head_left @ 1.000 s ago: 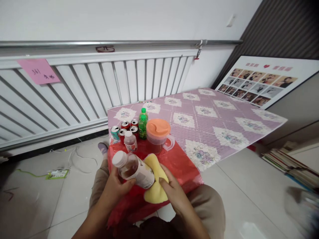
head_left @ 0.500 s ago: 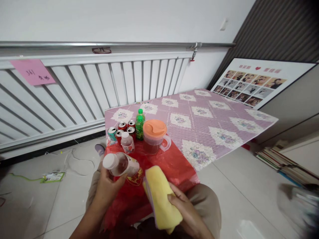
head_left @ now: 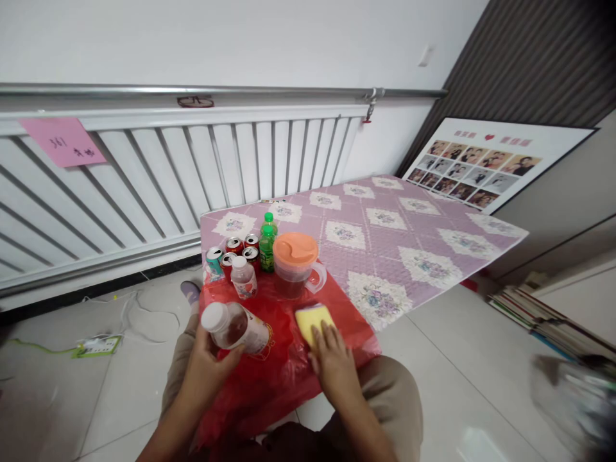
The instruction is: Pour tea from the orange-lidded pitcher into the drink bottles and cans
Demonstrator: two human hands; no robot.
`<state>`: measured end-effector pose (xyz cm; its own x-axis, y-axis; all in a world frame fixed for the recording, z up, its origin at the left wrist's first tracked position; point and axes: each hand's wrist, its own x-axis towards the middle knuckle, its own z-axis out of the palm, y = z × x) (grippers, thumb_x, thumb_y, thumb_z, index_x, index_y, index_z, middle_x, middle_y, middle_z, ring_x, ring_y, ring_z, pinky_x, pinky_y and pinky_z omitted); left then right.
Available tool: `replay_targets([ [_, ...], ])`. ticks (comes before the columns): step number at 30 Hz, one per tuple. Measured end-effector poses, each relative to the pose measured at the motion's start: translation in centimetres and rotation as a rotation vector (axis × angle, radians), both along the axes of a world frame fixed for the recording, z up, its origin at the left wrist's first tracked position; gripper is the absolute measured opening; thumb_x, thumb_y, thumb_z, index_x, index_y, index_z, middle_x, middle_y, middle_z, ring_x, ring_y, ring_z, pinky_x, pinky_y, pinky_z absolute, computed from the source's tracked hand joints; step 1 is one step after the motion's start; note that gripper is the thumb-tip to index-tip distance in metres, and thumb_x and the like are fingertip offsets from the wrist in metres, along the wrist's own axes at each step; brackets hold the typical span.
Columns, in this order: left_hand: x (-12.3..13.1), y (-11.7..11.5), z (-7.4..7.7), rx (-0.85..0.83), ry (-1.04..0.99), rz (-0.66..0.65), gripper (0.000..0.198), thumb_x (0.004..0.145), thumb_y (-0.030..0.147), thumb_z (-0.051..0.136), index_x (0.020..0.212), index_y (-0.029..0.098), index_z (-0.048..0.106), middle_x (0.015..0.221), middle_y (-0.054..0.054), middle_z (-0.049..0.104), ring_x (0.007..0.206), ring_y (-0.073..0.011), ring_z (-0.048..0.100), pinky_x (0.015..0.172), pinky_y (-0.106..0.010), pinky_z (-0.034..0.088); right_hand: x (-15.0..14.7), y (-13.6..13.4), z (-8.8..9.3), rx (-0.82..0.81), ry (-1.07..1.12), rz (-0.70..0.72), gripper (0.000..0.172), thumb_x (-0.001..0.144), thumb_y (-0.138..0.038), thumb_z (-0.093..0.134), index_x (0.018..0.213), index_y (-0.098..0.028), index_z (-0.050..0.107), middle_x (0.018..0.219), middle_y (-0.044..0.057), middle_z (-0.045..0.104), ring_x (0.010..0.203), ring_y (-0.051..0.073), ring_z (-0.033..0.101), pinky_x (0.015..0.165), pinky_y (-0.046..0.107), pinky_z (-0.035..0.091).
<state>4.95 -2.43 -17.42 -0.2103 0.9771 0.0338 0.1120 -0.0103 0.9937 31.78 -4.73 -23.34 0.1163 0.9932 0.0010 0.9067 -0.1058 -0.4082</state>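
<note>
My left hand is wrapped around a clear plastic bottle with a white cap and a printed label, tilted over the red plastic sheet. The folded yellow cloth is under the fingers of my right hand, low against the red sheet. Just beyond the cloth stands a clear pitcher with an orange lid. A smaller white-capped bottle stands upright behind the bottle in my left hand.
Several opened drink cans and two green-capped bottles stand together. A lilac patterned cloth covers the table against the radiator. A photo board leans at the right; a power strip lies on the floor.
My right hand has moved the yellow cloth forward and down onto the red sheet, from near my lap toward the pitcher. My left hand keeps hold of the bottle, nearly in place.
</note>
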Motion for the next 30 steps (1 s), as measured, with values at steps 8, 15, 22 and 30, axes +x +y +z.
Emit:
replay_targets([
  [8,2.4,-0.8,0.8,-0.002,0.177,-0.202,0.062,0.061,0.023,0.077,0.119,0.019,0.057,0.118,-0.010,0.068,0.111,-0.0311,0.066,0.099,-0.044,0.053,-1.2,-1.2,2.0,0.069,0.406,0.157,0.066,0.080,-0.026,0.066,0.144,-0.024,0.048,0.149,0.014,0.049,0.139,0.031,0.042,0.114,0.053,0.033],
  [15,4.8,-1.5,1.4,0.066,0.169,-0.585,0.076,0.055,0.007,0.074,0.128,0.025,0.059,0.130,-0.011,0.064,0.125,-0.0339,0.058,0.108,-0.048,0.047,-3.0,-1.7,6.1,-0.112,0.896,0.372,0.084,0.061,-0.015,0.079,0.140,-0.026,0.051,0.142,0.010,0.057,0.129,0.031,0.054,0.110,0.047,0.040],
  [22,4.0,-0.1,-0.8,-0.007,0.063,-0.624,0.081,0.062,0.034,0.084,0.137,0.025,0.053,0.144,-0.014,0.054,0.131,-0.0350,0.053,0.106,-0.045,0.049,1.1,-2.6,5.2,-0.232,1.122,0.183,0.073,0.058,-0.015,0.073,0.128,-0.023,0.059,0.124,0.007,0.070,0.114,0.032,0.064,0.100,0.045,0.048],
  [30,-1.2,2.4,-3.3,-0.117,0.285,-0.093,0.055,0.067,0.061,0.073,0.108,0.024,0.071,0.118,-0.008,0.073,0.111,-0.0315,0.068,0.096,-0.042,0.057,11.4,5.5,3.5,0.190,0.949,-0.258,0.052,0.064,-0.039,0.074,0.109,-0.018,0.059,0.108,0.014,0.074,0.098,0.032,0.071,0.090,0.048,0.053],
])
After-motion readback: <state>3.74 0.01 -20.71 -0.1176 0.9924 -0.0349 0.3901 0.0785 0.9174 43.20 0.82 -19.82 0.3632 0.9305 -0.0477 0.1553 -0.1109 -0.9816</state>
